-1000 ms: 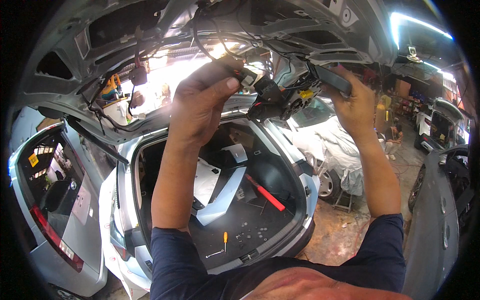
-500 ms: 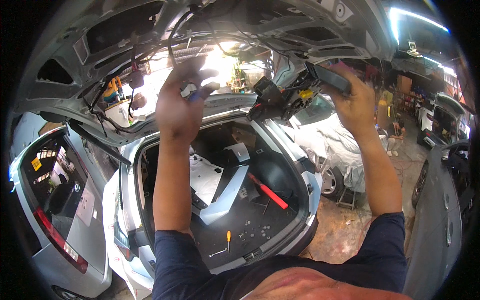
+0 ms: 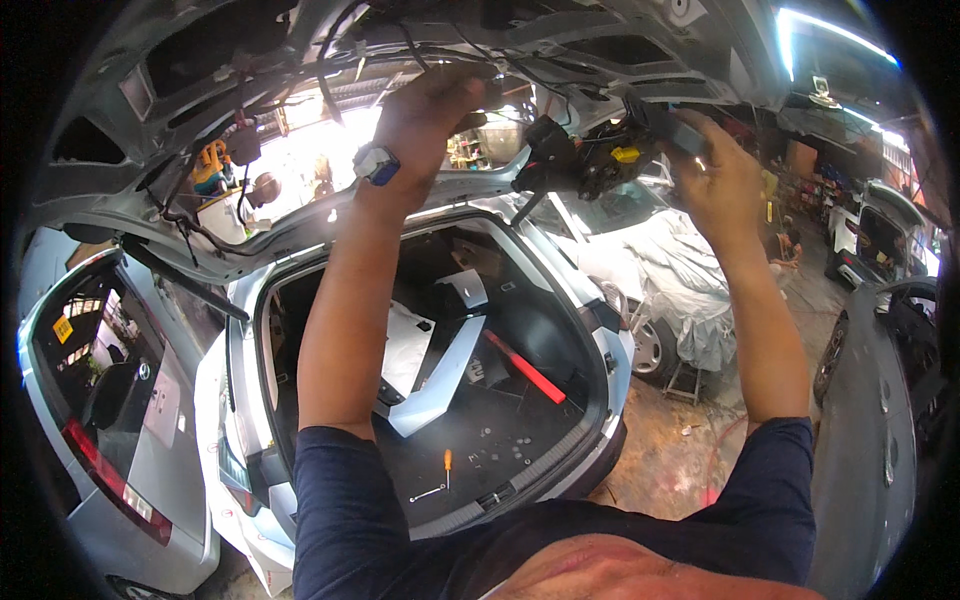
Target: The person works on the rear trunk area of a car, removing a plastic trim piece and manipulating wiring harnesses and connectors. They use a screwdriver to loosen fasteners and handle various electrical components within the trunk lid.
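Overhead, my left hand (image 3: 435, 115) is up against the raised tailgate (image 3: 440, 190), its wrist wearing a watch (image 3: 376, 163). Its fingers are bent toward the hanging wires; what they grip is in shadow. My right hand (image 3: 718, 170) is closed around the dark grey block end of a black mechanism (image 3: 585, 165). This mechanism has a yellow piece (image 3: 625, 155) on it and hangs below the tailgate's inner panel, right of my left hand. Its upper side merges with the dark panel, so I cannot tell whether it is attached there.
Below lies the open car boot, holding a red bar-like tool (image 3: 540, 378), a screwdriver (image 3: 447, 460), a wrench (image 3: 428, 494), several small round pieces and a pale trim panel (image 3: 438, 385). A silver car (image 3: 150, 440) stands left, a grey car (image 3: 870, 430) right, a covered car (image 3: 670, 260) ahead.
My left hand has moved up and right, from spread fingers to bent ones among the wires. The right hand and the mechanism have shifted slightly right. The view has tilted a little.
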A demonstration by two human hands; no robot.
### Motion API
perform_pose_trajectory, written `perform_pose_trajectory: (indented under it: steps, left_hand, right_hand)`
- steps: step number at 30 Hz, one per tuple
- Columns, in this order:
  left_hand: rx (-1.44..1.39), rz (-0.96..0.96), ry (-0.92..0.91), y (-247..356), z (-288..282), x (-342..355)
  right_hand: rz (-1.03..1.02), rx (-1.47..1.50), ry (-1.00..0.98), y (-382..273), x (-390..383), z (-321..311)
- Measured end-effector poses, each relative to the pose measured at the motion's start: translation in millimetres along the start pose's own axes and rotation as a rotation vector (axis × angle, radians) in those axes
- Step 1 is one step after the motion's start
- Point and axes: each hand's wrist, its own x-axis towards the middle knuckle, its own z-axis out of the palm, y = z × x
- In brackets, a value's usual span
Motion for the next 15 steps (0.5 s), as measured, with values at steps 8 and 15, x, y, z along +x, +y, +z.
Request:
perform_pose_trajectory:
  steps: [8, 15]
  left_hand:
    - [-0.158, 0.024, 0.061, -1, -4, 1]
    - [-0.168, -0.129, 0.010, 13, -10, -10]
  right_hand:
    - [-0.103, 0.163, 0.183, 40, -11, 24]
    - [-0.170, 0.162, 0.239, 44, -22, 27]
